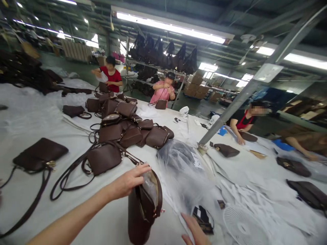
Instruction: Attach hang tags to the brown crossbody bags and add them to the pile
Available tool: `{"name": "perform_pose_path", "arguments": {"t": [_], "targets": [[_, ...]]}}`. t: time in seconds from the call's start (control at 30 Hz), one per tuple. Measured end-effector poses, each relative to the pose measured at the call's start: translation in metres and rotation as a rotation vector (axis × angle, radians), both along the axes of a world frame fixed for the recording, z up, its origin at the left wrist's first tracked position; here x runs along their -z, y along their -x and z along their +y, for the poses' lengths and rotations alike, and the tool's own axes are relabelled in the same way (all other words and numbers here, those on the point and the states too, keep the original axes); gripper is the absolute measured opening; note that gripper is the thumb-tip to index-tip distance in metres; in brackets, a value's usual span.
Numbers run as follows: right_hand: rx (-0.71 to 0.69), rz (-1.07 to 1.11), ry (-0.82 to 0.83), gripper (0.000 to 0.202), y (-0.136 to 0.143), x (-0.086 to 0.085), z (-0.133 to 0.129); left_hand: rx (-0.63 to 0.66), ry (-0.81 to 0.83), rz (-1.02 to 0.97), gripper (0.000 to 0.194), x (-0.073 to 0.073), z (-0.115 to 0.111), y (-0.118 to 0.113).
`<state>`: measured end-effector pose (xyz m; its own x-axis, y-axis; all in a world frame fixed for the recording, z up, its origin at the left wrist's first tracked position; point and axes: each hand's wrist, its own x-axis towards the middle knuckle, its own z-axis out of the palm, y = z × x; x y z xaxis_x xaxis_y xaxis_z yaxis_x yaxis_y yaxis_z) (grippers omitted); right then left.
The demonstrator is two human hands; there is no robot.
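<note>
inside the open brown bag (143,211) sits crumpled clear plastic (150,183).

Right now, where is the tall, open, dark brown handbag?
The handbag is at bottom centre of the head view, with the left hand at its opening.

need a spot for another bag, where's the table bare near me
The table is bare between your left forearm and the open bag, and between that forearm and the far-left bag's strap. Crowded: the bag heap ahead, and the right side with clear plastic and white fan.
</note>
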<state>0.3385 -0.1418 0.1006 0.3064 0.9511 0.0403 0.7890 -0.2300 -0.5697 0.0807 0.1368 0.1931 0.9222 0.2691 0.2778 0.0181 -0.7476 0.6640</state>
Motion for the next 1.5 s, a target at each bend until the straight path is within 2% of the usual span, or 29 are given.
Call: {"name": "perform_pose_path", "arguments": {"t": [0.07, 0.1, 0.17, 0.23, 0.33, 0.47, 0.53, 0.6, 0.7, 0.73, 0.8, 0.9, 1.0, 1.13, 1.2, 1.23, 1.27, 1.33, 1.43, 1.5], "targets": [[-0.049, 0.078, -0.012, 0.055, 0.016, -0.003, 0.019, -0.055, 0.077, 0.012, 0.028, 0.007, -0.022, 0.000], [-0.108, 0.184, -0.009, 0.058, 0.026, -0.008, 0.029, -0.079, 0.097, 0.020, 0.029, 0.012, -0.032, 0.000], [-0.209, 0.389, 0.000, 0.061, 0.044, -0.021, 0.047, -0.096, 0.101, 0.029, 0.032, 0.020, -0.049, 0.000], [-0.229, 0.549, -0.032, 0.060, 0.056, -0.036, 0.059, -0.070, 0.072, 0.031, 0.032, 0.021, -0.064, -0.001], [-0.239, 0.764, -0.034, 0.054, 0.057, -0.055, 0.064, -0.001, -0.038, 0.004, 0.029, 0.008, -0.087, -0.007], [-0.188, 0.956, -0.016, 0.046, 0.037, -0.077, 0.053, 0.121, -0.380, -0.109, 0.026, -0.019, -0.123, -0.027], [-0.170, 1.038, -0.001, 0.046, 0.026, -0.089, 0.043, 0.128, -0.548, -0.157, 0.026, -0.025, -0.138, -0.040], [-0.230, 1.011, 0.038, 0.054, 0.018, -0.101, 0.034, 0.074, -0.653, -0.182, 0.025, -0.025, -0.147, -0.050], [-0.389, 0.787, 0.102, 0.076, 0.020, -0.116, 0.024, -0.022, -0.685, -0.172, 0.027, -0.020, -0.152, -0.054], [-0.413, 0.707, 0.113, 0.078, 0.025, -0.118, 0.022, -0.043, -0.673, -0.161, 0.028, -0.019, -0.152, -0.053], [-0.385, 0.550, 0.116, 0.066, 0.037, -0.118, 0.022, -0.057, -0.640, -0.137, 0.030, -0.014, -0.153, -0.050], [-0.280, 0.275, 0.083, 0.051, 0.052, -0.102, 0.033, -0.105, -0.583, -0.097, 0.031, 0.004, -0.152, -0.047], [-0.232, 0.118, 0.051, 0.062, 0.059, -0.067, 0.046, -0.199, -0.486, -0.015, 0.026, 0.042, -0.147, -0.049], [-0.298, 0.219, 0.036, 0.075, 0.053, -0.013, 0.043, -0.287, -0.342, 0.160, 0.028, 0.102, -0.140, -0.044], [-0.230, 0.260, 0.059, 0.049, 0.036, 0.007, 0.029, -0.287, -0.296, 0.166, 0.031, 0.120, -0.135, -0.036], [-0.139, 0.243, 0.109, 0.032, 0.022, 0.015, 0.020, -0.273, -0.284, 0.143, 0.033, 0.125, -0.133, -0.030], [-0.022, 0.199, 0.187, 0.027, 0.007, 0.021, 0.008, -0.254, -0.277, 0.110, 0.034, 0.127, -0.132, -0.025], [0.212, 0.058, 0.355, 0.031, -0.029, 0.031, -0.016, -0.241, -0.265, 0.051, 0.037, 0.124, -0.131, -0.016], [0.340, -0.044, 0.480, 0.026, -0.073, 0.051, -0.048, -0.295, -0.223, 0.052, 0.036, 0.116, -0.134, -0.007], [0.353, -0.088, 0.553, 0.017, -0.084, 0.068, -0.061, -0.329, -0.199, 0.094, 0.035, 0.113, -0.139, -0.003]]}}
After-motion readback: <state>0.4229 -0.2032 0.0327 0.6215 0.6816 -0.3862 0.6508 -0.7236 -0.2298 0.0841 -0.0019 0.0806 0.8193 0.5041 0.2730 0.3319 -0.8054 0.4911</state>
